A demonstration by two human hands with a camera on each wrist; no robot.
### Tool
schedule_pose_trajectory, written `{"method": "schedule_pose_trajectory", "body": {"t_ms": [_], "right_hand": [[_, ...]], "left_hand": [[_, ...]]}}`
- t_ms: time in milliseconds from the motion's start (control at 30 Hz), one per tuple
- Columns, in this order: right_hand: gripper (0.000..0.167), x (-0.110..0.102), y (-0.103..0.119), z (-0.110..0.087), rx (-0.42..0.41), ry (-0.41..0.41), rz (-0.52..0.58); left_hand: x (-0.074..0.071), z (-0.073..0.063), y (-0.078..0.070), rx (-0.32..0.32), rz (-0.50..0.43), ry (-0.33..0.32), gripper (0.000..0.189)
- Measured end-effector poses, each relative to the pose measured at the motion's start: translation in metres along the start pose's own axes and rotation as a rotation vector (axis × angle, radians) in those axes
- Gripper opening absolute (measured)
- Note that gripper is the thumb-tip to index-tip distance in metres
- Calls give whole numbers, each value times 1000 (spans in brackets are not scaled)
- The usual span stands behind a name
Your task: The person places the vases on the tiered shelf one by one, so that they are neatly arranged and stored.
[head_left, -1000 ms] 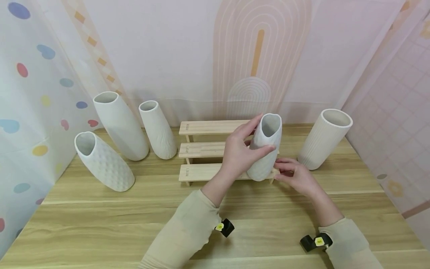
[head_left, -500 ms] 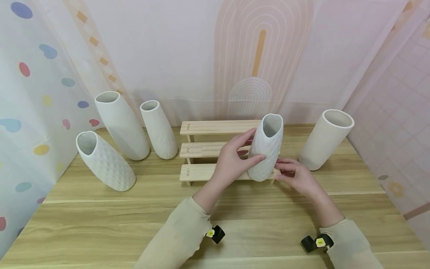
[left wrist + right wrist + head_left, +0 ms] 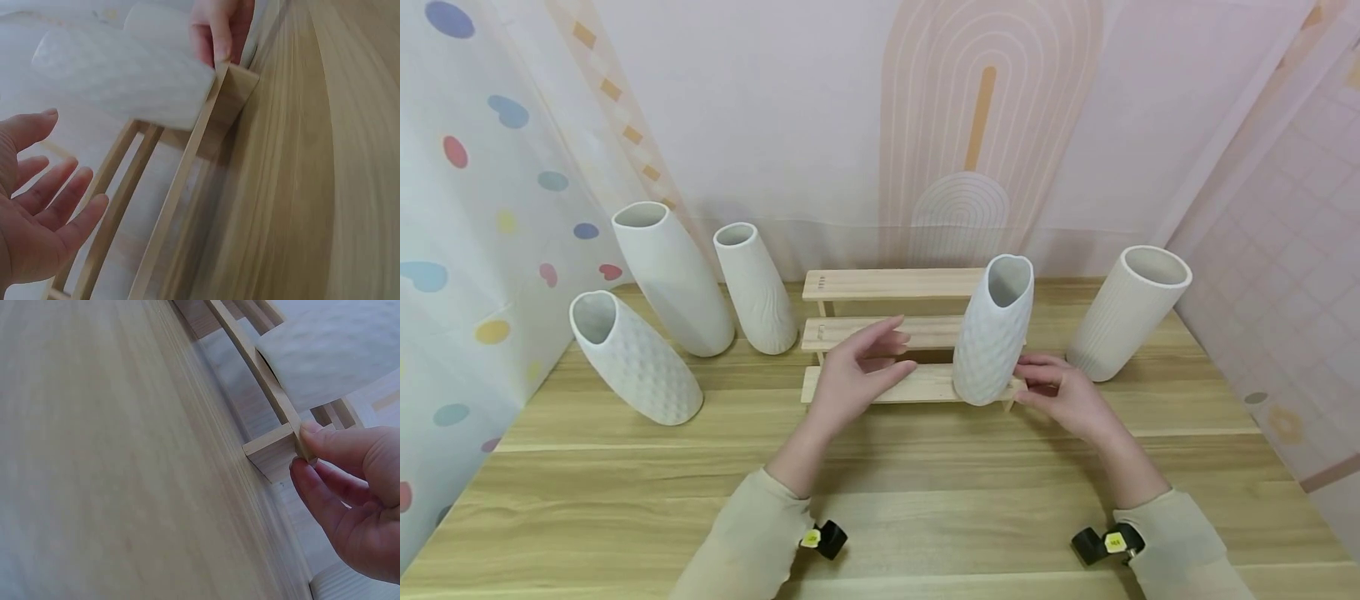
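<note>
A white, dimpled vase (image 3: 992, 342) with an uneven rim is standing on the lowest step (image 3: 921, 386) of a wooden rack (image 3: 887, 285), the left hand (image 3: 852, 375) hovering nearby, fingers relaxed, the right hand (image 3: 1067, 396) pinching the step's end.

The stand (image 3: 887, 284) is flanked by three vases (image 3: 677, 287) left, one vase (image 3: 1123, 321) right; a fifth vase (image 3: 991, 346) is set on its front tier (image 3: 928, 383).

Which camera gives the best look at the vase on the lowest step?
The head view: the vase shows whole, rim to base. The left wrist shows its side, hazily; the right wrist only its lower part.
</note>
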State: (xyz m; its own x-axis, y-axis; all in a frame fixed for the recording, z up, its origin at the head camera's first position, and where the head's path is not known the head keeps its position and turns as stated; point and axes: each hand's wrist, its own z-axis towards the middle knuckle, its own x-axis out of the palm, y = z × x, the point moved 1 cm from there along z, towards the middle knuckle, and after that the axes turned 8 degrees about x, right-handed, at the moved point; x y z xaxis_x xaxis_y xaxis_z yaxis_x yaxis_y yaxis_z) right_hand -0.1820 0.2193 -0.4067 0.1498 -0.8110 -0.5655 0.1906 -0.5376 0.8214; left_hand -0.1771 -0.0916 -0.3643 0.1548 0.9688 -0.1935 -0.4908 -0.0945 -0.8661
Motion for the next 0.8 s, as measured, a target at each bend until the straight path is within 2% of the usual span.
{"method": "schedule_pose_trajectory", "body": {"t_ms": [200,433,700,800], "right_hand": [[36,0,-1,0,14,7,10],[36,0,-1,0,13,6,5],[37,0,-4,1,15,6,9],[37,0,-4,1,16,3,5]], "left_hand": [[-34,-11,5,34,-1,-8,53],[-80,-26,5,70,58,-29,54],[-134,-41,-9,188,67,4,59],[-150,-46,-18,208,68,24,62]]}}
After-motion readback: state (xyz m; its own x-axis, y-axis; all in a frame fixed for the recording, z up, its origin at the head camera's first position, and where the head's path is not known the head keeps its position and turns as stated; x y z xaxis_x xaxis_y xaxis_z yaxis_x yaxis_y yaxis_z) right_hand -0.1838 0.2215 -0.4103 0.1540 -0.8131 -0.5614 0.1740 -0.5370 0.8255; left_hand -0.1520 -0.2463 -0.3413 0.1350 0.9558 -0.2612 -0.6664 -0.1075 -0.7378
